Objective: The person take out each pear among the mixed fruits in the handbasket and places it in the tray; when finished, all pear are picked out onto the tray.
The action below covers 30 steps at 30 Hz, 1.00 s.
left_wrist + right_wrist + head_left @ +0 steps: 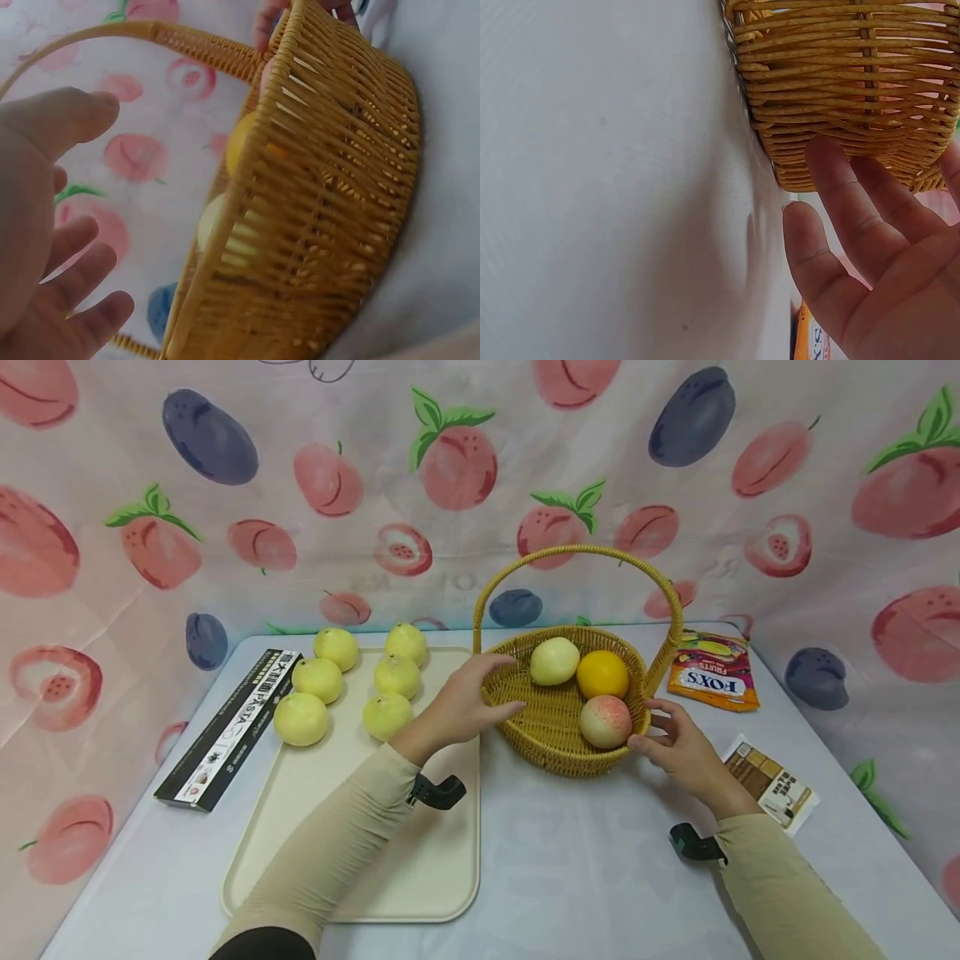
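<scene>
A wicker basket with a tall arched handle stands upright on the table. In it lie a pale yellow-green round fruit, an orange and a peach. At the basket's left rim is my left hand, thumb and fingers spread, holding nothing. The left wrist view shows this hand apart from the wicker wall. My right hand is at the right side of the basket, beside the peach. In the right wrist view, its loosely bent fingers touch the wicker.
Left of the basket lies a cream tray, with several yellow-green round fruits in two rows. A long black pasta box lies along its left side. To the right are an orange and red Fox's packet and a brown and white packet.
</scene>
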### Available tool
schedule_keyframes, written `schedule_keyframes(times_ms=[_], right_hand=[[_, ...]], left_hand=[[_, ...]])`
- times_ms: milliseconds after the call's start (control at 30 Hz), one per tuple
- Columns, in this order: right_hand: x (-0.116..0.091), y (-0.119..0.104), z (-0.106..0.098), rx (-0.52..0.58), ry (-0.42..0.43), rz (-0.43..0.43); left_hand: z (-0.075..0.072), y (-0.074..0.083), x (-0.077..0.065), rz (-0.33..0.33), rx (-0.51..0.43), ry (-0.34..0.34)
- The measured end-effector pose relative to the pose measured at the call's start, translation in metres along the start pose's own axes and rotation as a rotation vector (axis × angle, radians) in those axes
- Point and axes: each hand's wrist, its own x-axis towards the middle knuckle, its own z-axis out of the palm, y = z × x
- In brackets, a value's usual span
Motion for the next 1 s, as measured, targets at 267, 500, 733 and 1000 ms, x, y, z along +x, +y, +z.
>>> schedule_keyframes(times_ms=[267, 500, 733, 1000], right_hand=[[-0.001, 0.002, -0.001, 0.005, 0.001, 0.016], [0.001, 0.001, 0.002, 0.021, -0.005, 0.022], [0.000, 0.000, 0.001, 0.012, 0.000, 0.026], [0.000, 0.001, 0.000, 0.023, 0.004, 0.018]], left_hand=[[0.020, 0.001, 0.040, 0.035, 0.047, -0.116], [0.030, -0.005, 0.064, -0.064, 0.012, -0.154], [0.043, -0.011, 0.078, -0.145, -0.032, -0.128], [0.055, -0.019, 0.090, -0.191, -0.034, -0.117]])
